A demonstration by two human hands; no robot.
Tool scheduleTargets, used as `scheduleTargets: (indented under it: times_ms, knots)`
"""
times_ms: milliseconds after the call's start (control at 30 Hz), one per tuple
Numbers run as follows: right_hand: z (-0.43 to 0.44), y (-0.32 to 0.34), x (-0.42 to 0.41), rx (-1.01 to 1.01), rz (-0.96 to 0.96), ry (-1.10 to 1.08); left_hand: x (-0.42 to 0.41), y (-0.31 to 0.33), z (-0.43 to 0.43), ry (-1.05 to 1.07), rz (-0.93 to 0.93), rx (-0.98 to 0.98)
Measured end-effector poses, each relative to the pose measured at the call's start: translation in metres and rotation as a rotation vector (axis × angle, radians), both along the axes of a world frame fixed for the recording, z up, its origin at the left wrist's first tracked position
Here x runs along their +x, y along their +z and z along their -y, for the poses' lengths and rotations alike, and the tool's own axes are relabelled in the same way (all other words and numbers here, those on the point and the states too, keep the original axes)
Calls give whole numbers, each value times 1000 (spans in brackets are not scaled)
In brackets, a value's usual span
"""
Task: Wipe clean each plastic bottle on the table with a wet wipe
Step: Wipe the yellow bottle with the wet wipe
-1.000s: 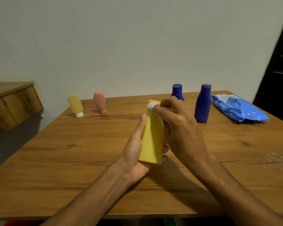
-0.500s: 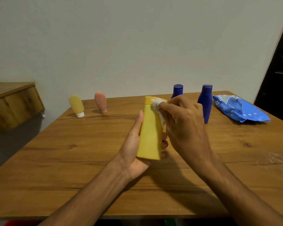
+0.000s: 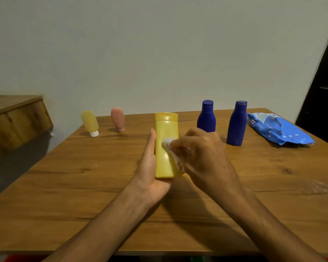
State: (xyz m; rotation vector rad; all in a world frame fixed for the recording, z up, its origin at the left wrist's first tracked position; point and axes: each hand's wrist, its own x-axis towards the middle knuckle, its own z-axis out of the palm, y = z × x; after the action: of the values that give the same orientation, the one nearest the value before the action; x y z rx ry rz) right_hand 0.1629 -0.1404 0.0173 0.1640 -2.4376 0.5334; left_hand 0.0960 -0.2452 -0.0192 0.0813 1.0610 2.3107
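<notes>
Over at the far left of the tabletop (image 3: 64, 186), a small yellow tube (image 3: 90, 122) stands on its white cap, and just beside it a pink tube (image 3: 118, 119) stands cap-down too, both untouched for now. Centre stage: the left hand (image 3: 150, 167) cradles the yellow bottle (image 3: 166, 144) upright, lifted off the wood, palm under its base and fingers (image 3: 152, 140) wrapped along its left side. The right hand (image 3: 203, 157) presses a crumpled wet wipe (image 3: 169, 146) onto the bottle's front face, fingers (image 3: 180, 144) pinched shut on the cloth. So the wiping is on, mid-body; cap and back may need a pass yet. Further right, two blue bottles, a shorter one (image 3: 206, 118) and a taller one (image 3: 237, 123), wait their turn, whether cleaned or not I can't tell. Far right lies the blue wipe packet (image 3: 278, 131), flat near the edge. Nothing blocks the hands; the standing bottles sit well apart from the work. By my reckoning, plenty is left to do.
</notes>
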Motion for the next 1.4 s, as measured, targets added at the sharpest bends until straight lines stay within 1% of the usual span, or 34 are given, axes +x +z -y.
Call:
scheduleTargets:
  times_ms: [100, 167, 267, 367, 500, 567, 700, 767, 867, 1000, 1100, 1233, 1400]
  knots:
    - [0, 2, 2, 106, 83, 108, -3, -2, 2, 0, 12, -8]
    - [-3, 2, 1, 84, 75, 110, -2, -2, 1, -19, -5, 4]
    - [-8, -1, -5, -33, -27, 52, 0, -6, -2, -41, -61, -21]
    - [-14, -7, -12, -85, -148, -28, 2, -11, -5, -83, -96, -67]
    - [-18, -10, -16, -101, -210, -87, 6, -12, -8, -86, -107, -87]
    - [-15, -11, -16, -57, -187, -72, 5, -10, -8, -79, -91, -87]
    - [0, -12, -10, 31, -75, 24, -3, -7, -3, -38, -40, -60]
    - [7, -10, -8, 42, -23, 79, -8, -5, 1, -24, -28, -51]
    - [10, -7, -6, 70, -5, 151, -15, -2, 4, -6, -17, -49]
    - [9, -2, -2, 118, 89, 228, -20, -1, 7, -4, 59, -5]
    - [5, 0, 0, 110, 163, 259, -26, -3, 8, 15, 108, 12]
    - [2, 1, 1, 44, 190, 229, -29, -2, 8, 21, 128, 44]
    - [-6, -1, -6, -53, 125, 80, -20, 3, 6, 38, 52, 54]
